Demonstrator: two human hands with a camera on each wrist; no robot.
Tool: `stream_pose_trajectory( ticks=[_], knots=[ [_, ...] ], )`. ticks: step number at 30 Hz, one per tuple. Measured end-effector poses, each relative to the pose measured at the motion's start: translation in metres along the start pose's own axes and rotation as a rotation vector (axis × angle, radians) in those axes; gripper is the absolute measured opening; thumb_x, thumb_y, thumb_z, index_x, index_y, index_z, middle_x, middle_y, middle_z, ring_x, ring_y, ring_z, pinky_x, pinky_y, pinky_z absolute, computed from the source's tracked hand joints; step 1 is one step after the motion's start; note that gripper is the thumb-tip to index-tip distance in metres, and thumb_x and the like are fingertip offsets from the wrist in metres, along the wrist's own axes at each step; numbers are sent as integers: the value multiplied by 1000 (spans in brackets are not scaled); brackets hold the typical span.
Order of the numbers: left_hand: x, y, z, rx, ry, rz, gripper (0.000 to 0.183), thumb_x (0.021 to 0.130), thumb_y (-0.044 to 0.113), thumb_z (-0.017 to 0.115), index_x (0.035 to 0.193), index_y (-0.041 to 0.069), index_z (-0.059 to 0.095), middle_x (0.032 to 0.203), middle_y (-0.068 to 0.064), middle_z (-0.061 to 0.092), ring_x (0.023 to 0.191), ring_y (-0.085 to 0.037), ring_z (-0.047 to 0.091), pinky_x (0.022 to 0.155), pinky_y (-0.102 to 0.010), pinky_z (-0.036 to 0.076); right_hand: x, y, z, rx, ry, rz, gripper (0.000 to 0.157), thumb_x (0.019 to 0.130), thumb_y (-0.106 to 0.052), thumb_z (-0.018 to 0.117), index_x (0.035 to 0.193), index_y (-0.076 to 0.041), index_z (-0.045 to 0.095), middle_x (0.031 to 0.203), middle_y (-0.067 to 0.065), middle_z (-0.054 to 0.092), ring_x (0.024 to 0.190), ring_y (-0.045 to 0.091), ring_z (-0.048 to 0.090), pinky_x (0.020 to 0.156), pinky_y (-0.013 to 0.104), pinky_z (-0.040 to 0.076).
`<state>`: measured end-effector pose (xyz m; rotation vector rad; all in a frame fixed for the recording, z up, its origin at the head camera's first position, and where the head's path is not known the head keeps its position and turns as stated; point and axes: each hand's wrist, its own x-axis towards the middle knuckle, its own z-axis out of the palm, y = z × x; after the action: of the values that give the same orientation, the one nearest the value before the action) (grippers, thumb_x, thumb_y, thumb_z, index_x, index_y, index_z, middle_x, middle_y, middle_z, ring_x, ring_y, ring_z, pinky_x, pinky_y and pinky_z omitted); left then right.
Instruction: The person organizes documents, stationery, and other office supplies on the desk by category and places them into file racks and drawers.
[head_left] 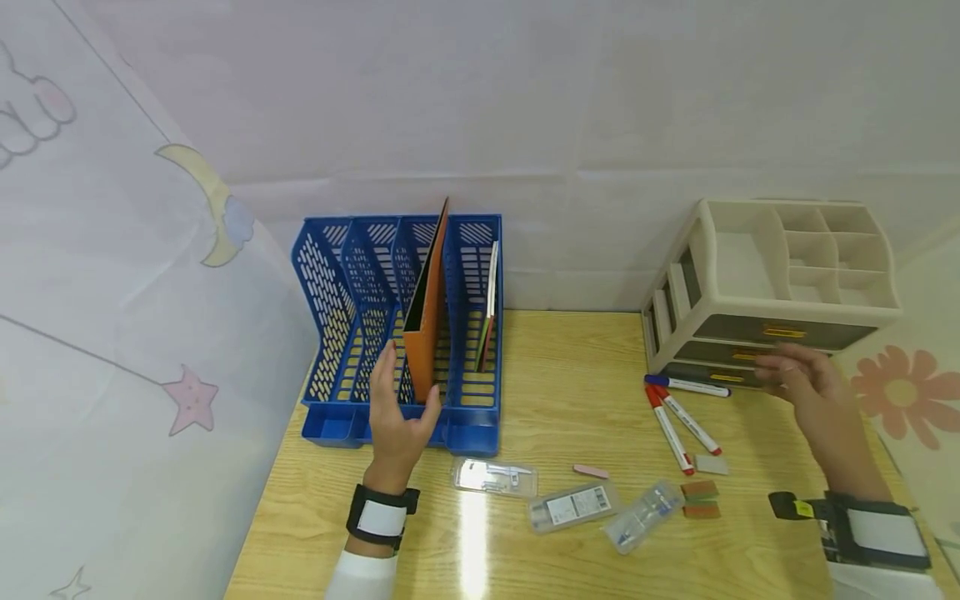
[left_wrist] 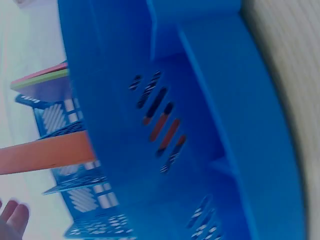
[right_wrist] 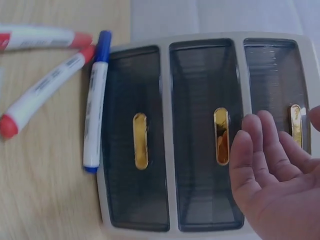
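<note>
Hovering your left hand (head_left: 400, 423), spread, empty, near the orange folder (head_left: 429, 321) in the blue rack (head_left: 471, 432), your right hand (head_left: 823, 412) relaxed, empty, before the drawers (right_wrist: 196, 140)

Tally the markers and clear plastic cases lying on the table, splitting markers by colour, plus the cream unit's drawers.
Red markers: 2
Blue marker: 1
Clear plastic cases: 3
Drawers: 3
Total: 9

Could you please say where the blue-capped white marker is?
The blue-capped white marker lies right of centre in the head view, just before the beige plastic drawer unit.
</note>
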<state>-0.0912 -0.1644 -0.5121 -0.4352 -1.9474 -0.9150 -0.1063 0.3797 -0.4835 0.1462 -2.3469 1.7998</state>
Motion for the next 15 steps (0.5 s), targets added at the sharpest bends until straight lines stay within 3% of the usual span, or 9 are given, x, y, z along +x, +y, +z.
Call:
stream_pose_trajectory(
  ticks=[3, 7, 11, 15],
  knots=[
    [5, 7, -5, 37, 70, 99, 61, 94, 20, 69, 135, -18, 47, 146, -35, 47, 140, -40, 46, 123, -39, 37, 3, -2, -3, 249, -29, 39, 32, 110, -12, 44, 141, -6, 48, 117, -6, 71, 99, 3, 70, 81, 11, 56],
    [12, 20, -9, 81, 117, 222, 55, 92, 21, 70, 128, -16, 51, 138, -36, 50, 131, -44, 50, 121, -39, 39, 8, -7, -6, 457, -63, 89, 27, 111, -12, 42, 136, -5, 50, 112, -1, 74, 96, 8, 73, 79, 16, 58],
    [16, 31, -11, 124, 107, 316, 50, 93, 21, 68, 125, -15, 54, 131, -35, 55, 123, -45, 55, 119, -38, 42, 13, -10, -8, 606, -97, 135, 27, 112, -12, 39, 132, -4, 55, 109, 4, 77, 93, 13, 74, 78, 20, 59],
    [13, 39, -8, 152, 47, 408, 46, 94, 22, 64, 122, -14, 59, 125, -33, 62, 114, -46, 61, 115, -40, 47, 18, -10, -10, 776, -157, 147, 35, 112, -8, 33, 129, -1, 62, 110, 11, 77, 94, 19, 75, 79, 25, 60]
  ],
)
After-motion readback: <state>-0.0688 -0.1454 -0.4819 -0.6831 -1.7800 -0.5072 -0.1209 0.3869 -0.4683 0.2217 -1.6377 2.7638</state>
